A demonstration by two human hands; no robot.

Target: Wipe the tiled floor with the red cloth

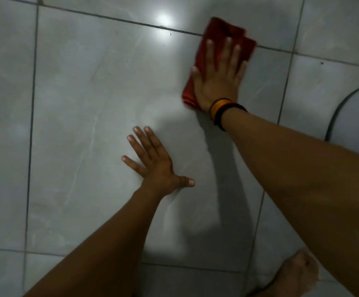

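A folded red cloth (215,33) lies on the grey tiled floor (88,93), across a dark grout line at the upper right. My right hand (219,76) presses flat on top of it, fingers spread, with dark and orange bands around the wrist. Most of the cloth's lower half is hidden under the palm. My left hand (155,163) rests flat on the bare tile in the middle, fingers apart, holding nothing, well below and left of the cloth.
Glossy pale grey tiles with dark grout lines fill the view, with a bright light reflection (163,19) near the top. A curved dark-edged object (358,116) sits at the right edge. A bare foot (296,273) stands at the lower right.
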